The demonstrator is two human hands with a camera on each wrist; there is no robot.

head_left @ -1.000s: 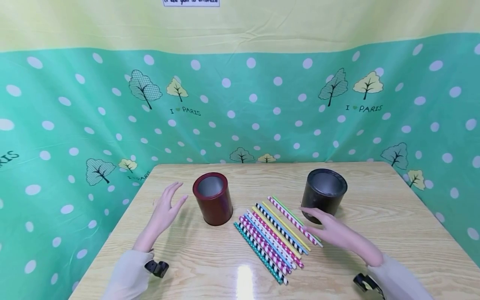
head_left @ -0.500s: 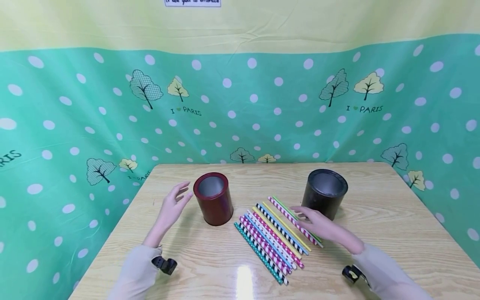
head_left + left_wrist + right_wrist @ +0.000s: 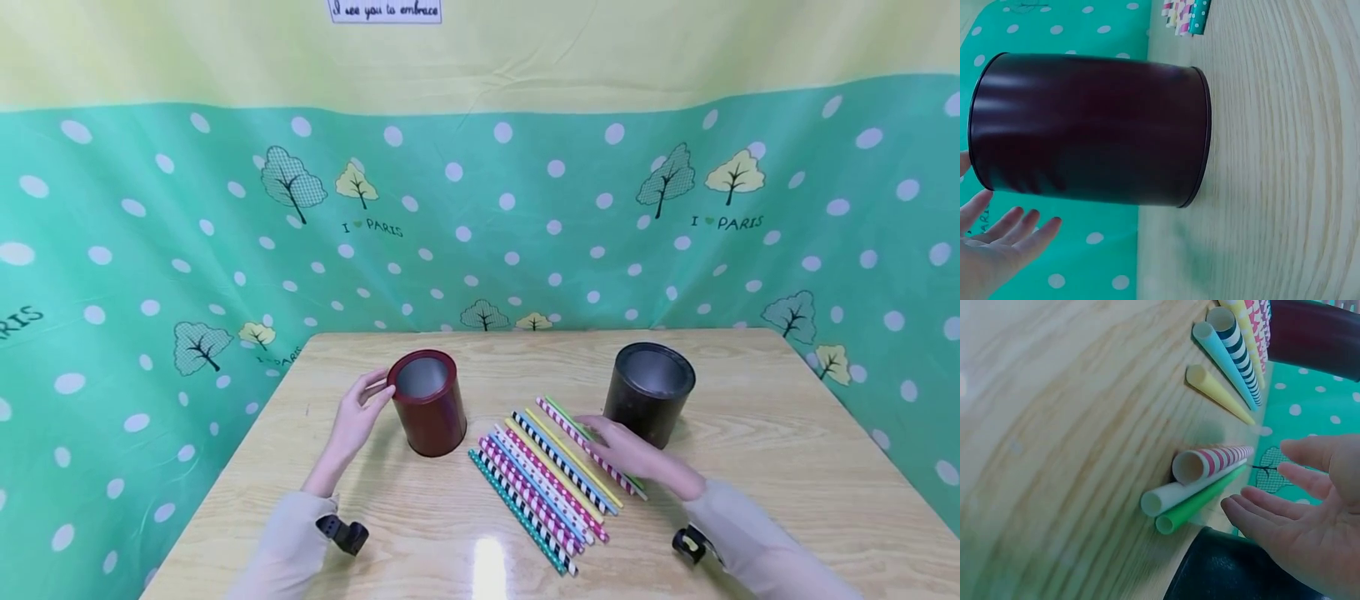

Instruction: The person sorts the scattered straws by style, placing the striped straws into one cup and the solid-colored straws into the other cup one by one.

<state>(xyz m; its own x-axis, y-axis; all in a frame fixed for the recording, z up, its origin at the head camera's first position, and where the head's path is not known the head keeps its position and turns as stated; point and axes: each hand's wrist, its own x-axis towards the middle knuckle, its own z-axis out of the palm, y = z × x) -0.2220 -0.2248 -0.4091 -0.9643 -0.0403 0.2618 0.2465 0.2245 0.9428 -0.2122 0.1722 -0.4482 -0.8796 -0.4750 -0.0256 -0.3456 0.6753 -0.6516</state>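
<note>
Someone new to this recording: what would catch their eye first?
Probably the fan of colourful patterned straws in the middle of the wooden table. Next, the dark red can beside the left hand and the black can by the right hand. Behind everything hangs a green polka-dot cloth.

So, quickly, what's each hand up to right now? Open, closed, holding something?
Left hand: open at the dark red can's rim; whether it touches, I cannot tell.
Right hand: open over the straws, holding nothing.
</note>
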